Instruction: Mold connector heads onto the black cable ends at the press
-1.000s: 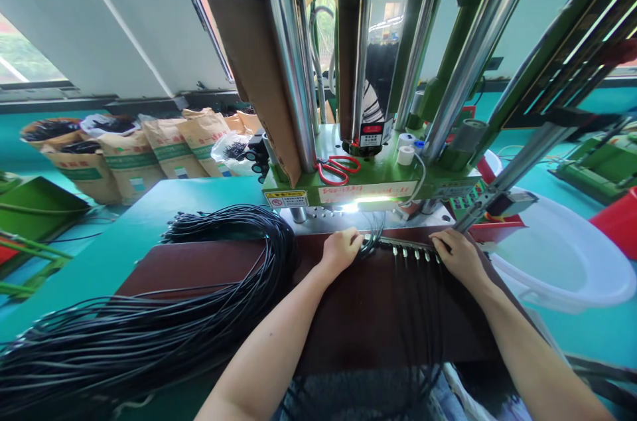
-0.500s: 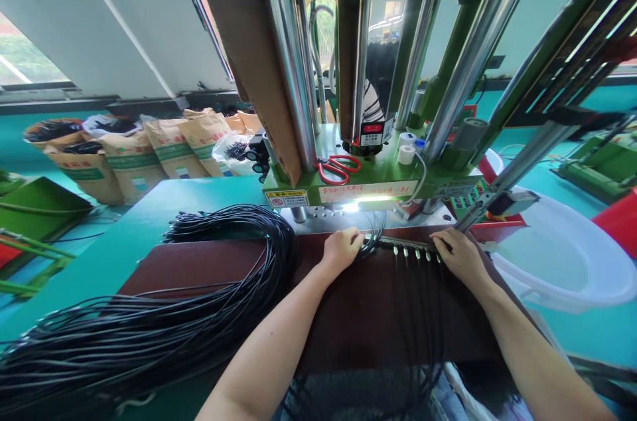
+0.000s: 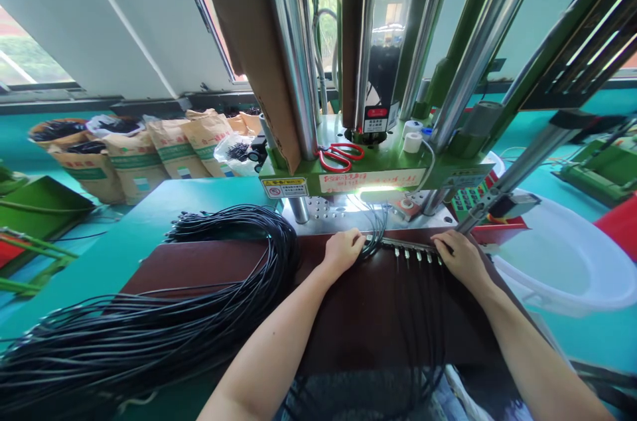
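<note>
My left hand [image 3: 344, 250] is closed on the left end of a narrow metal bar [image 3: 411, 246] at the front edge of the press. My right hand [image 3: 458, 256] has its fingers curled round the bar's right end. Between the hands, several metal plug ends stick out of the bar toward me, and their black cables [image 3: 421, 308] hang down over the brown board [image 3: 358, 315] to my lap. A small bundle of thin cables [image 3: 375, 232] loops beside my left fingers, back toward the press bed [image 3: 338, 208]. Fingertips of both hands are partly hidden.
A thick bundle of black cables [image 3: 269, 261] curves over the board's left side. The green press plate [image 3: 308, 175] stands above the bed, carrying red-handled scissors [image 3: 341, 157]. A white tub [image 3: 562, 255] is at right; paper sacks [image 3: 134, 162] stand behind left.
The press's upper parts have risen: its green plate sits a little higher and more of the lit bed shows. Both hands stay on the bar in nearly the same place.
</note>
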`<state>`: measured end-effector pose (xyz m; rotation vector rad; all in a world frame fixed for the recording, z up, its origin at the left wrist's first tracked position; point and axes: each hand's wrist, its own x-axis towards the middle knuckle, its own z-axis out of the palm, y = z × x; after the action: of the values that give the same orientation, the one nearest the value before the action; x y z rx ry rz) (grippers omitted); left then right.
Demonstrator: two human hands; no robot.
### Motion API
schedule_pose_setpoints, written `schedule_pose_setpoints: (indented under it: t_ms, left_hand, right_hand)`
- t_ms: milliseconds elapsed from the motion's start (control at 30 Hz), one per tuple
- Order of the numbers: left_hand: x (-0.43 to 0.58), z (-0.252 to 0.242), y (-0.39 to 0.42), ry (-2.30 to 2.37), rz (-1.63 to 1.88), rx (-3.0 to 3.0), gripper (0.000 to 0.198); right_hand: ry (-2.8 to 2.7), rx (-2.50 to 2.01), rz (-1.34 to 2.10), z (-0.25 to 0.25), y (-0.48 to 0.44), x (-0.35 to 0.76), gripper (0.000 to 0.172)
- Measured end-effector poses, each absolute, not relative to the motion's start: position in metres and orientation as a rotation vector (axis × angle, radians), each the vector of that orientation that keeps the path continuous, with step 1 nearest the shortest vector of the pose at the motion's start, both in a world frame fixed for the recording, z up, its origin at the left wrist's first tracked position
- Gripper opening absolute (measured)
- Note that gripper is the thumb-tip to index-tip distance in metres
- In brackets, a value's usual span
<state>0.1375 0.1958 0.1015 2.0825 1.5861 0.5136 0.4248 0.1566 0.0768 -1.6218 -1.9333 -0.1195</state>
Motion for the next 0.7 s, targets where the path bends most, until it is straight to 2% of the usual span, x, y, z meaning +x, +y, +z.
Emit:
schedule_pose_setpoints:
  t_ms: [233, 400, 500, 700]
  left_hand:
    - [0.138, 0.104, 0.195, 1.566, 0.530, 2.090, 0.029]
    - [0.140, 0.104, 0.194, 1.581, 0.547, 2.102, 0.028]
    - [0.141, 0.103, 0.195, 1.579, 0.536, 2.111, 0.027]
    - [0.141, 0.101, 0.196, 1.594, 0.520, 2.111, 0.028]
  right_hand:
    - [-2.021, -1.578, -0.147, 0.076, 0.161, 0.429, 0.024]
    - [-2.099, -1.496, -0.110, 0.099, 0.180, 0.416, 0.024]
    - [-2.079, -1.421, -0.118, 0.116, 0.206, 0.395, 0.026]
    - [-1.988, -1.409, -0.182, 0.130, 0.289, 0.343, 0.020]
